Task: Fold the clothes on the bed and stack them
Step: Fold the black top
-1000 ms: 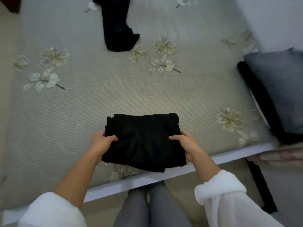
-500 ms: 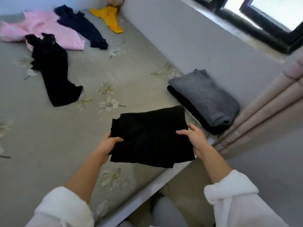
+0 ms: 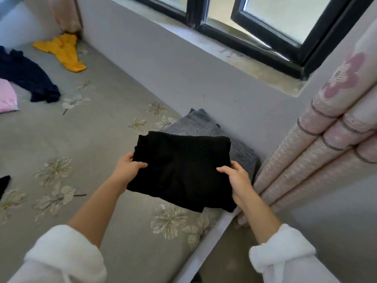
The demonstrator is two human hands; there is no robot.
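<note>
Folded black garment (image 3: pixel 181 170) grasped by left hand (image 3: pixel 127 167) and right hand (image 3: pixel 237 178), above grey stack (image 3: pixel 204 123); yellow garment (image 3: pixel 63 51), navy garment (image 3: pixel 26 76) unfolded

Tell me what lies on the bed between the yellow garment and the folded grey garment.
In the head view, only bare floral bedcover lies between the yellow garment and the folded grey garment; no clothing sits along that stretch beside the wall.

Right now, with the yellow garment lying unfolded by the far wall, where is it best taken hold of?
Judging from its pose, take the yellow garment at its broad upper end near the wall corner, reaching across the bed. It lies crumpled and narrows toward the near end, so the wide end should open out flatter.
</note>
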